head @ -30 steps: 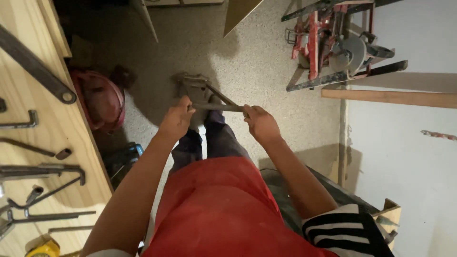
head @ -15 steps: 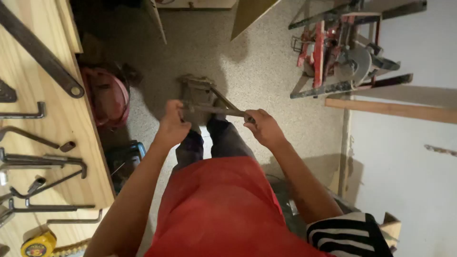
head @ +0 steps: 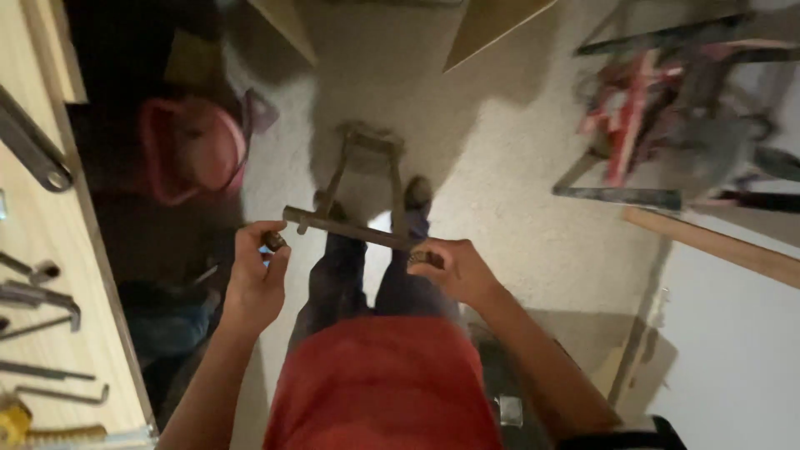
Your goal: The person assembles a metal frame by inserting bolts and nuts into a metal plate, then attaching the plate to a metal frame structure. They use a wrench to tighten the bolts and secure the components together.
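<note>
Left hand: your left hand (head: 257, 275) is raised in front of your red shirt (head: 383, 383), fingers curled narrow around a small dark part (head: 273, 242) pinched at the fingertips, just below the left end of the metal bar (head: 346, 227).
Right hand: your right hand (head: 457, 271) is closed on the right end of that bar, with a small ribbed piece (head: 423, 258) showing at the fingertips; whether that piece is joined to the bar you cannot tell.
Metal bar: it runs nearly level between your two hands, above your knees, tilted a little down toward the right.
Metal frame: a frame (head: 367, 167) of two thin rods reaches from the bar away from you to a blurred block at the far end, held over the floor (head: 500, 167).
Legs: your dark trousers (head: 358, 275) show below the bar, with one shoe (head: 417, 193) on the floor.
Bench: the wooden bench (head: 50, 250) lies along your left, carrying long metal hand tools (head: 42, 292) and a yellow tape measure (head: 12, 421) at the near corner.
Floor, left: a pink bucket (head: 192, 146) sits in shadow beside the bench.
Floor, right: a red and grey machine (head: 667, 108) stands well apart from you, blurred, with a wooden strip (head: 717, 246) lying near it.
</note>
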